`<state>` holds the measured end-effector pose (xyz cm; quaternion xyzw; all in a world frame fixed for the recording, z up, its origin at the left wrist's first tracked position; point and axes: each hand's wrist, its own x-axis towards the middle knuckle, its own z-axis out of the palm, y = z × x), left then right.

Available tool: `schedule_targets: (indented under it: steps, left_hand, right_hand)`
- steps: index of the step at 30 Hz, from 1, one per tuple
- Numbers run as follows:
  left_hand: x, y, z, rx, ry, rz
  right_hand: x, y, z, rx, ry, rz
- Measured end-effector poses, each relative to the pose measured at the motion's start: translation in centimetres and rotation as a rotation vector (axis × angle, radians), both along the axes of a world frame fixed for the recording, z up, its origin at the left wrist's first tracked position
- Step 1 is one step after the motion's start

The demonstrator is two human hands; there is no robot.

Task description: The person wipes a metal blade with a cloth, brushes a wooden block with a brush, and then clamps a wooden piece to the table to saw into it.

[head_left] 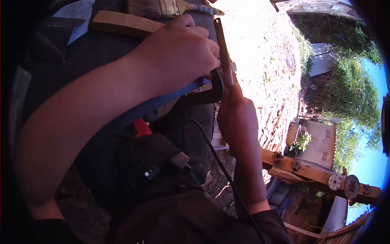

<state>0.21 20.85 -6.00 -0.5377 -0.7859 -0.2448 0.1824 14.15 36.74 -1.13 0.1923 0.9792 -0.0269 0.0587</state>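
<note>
My left hand [189, 51] is closed in a fist above the edge of the dark work surface [97, 53]. Its fingers point away from me, so what they grip is hidden. My right hand [238, 110] is closed around the lower end of a narrow flat metal strip [221, 42], with a finger lying along it. A small hole shows at the strip's far end. Between the two hands, a dark curved piece [209, 94] bends up toward the left hand's fingers; whether it joins the strip cannot be made out.
A wooden block [122, 21] and a wide paintbrush [162, 7] lie on the work surface. A black cord [219, 162] runs past my right forearm. To the right, a wooden beam [302, 166] carries several discs and cutters. Sunlit ground [260, 49] lies beyond.
</note>
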Motion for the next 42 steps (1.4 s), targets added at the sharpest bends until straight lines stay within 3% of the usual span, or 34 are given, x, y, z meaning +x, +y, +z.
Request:
schedule_targets:
  steps: [4, 11, 14, 17, 22, 27, 30, 31, 33, 37, 40, 42]
  left_hand:
    - [0.1, -0.3, 0.3, -0.048, 0.019, 0.032]
    - [-0.3, 0.2, 0.0, 0.101, 0.005, -0.059]
    - [-0.3, -0.2, 0.1, 0.081, -0.005, -0.033]
    - [-0.1, -0.2, 0.2, 0.048, -0.053, -0.041]
    - [-1.3, -1.0, 1.1, 0.02, -0.111, -0.194]
    - [0.1, 0.0, 0.3, -0.067, 0.117, 0.09]
    - [0.0, 0.1, 0.8, -0.129, -0.003, 0.052]
    - [-0.3, 0.4, -0.4, 0.068, 0.022, 0.011]
    - [-0.7, -0.4, 0.2, 0.023, -0.091, -0.091]
    - [-0.4, 0.4, -1.0, 0.107, 0.105, 0.045]
    - [0.1, -0.2, 1.0, -0.197, 0.005, 0.063]
    - [-0.1, -0.2, 0.5, -0.118, -0.043, 0.04]
  right_hand:
    - [4.3, -0.3, 1.5, -0.099, -0.03, 0.012]
    - [-1.9, 0.5, -0.2, -0.043, 0.069, 0.033]
    - [2.3, 0.8, 0.3, -0.144, 0.018, -0.015]
    - [4.3, 0.4, 0.8, -0.065, -0.028, -0.032]
    - [-2.4, 1.0, 0.0, -0.058, 0.045, 0.092]
    - [2.4, -0.4, 0.9, -0.138, 0.051, 0.015]
    - [2.0, -0.2, 1.0, -0.132, 0.011, -0.012]
    - [0.4, -0.2, 0.8, -0.15, 0.052, 0.049]
    - [-1.8, 0.6, -0.3, -0.105, 0.109, 0.141]
    - [1.7, -0.6, 0.3, -0.152, 0.05, -0.057]
    - [2.8, -0.8, 0.8, -0.161, 0.066, -0.058]
    - [1.4, -0.4, 1.2, -0.187, 0.03, -0.048]
